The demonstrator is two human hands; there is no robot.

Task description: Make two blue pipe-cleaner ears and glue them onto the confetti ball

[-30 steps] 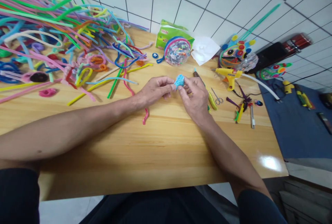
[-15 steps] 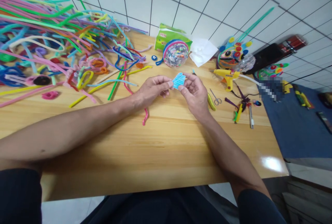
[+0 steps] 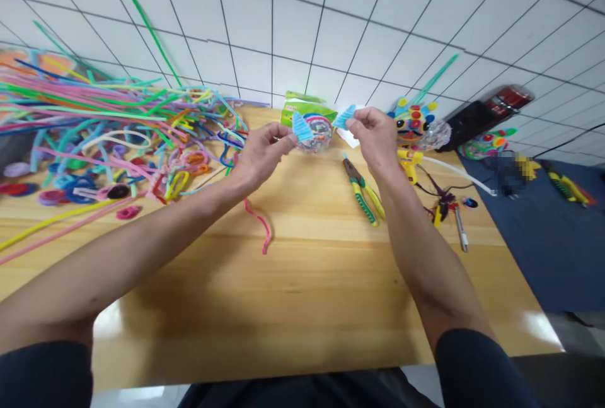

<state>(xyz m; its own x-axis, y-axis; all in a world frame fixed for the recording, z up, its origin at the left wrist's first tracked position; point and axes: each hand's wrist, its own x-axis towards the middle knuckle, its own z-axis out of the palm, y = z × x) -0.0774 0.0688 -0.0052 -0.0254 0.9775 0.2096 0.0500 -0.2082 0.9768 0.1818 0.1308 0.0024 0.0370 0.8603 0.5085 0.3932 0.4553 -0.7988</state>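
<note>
Pinching narrowly, the left fingers (image 3: 285, 142) hold one ribbed blue piece (image 3: 301, 128), the right fingers (image 3: 367, 115) another blue piece (image 3: 343, 118).

The two craft pieces (image 3: 301, 128) I hold are light blue with stripe-like rows, while I see green-and-yellow handles on the pliers (image 3: 358, 191), a yellow glue gun (image 3: 409, 167), a tan wood-grained surface (image 3: 302, 294), and white wall tiles (image 3: 302, 36) gridded with dark lines.
</note>
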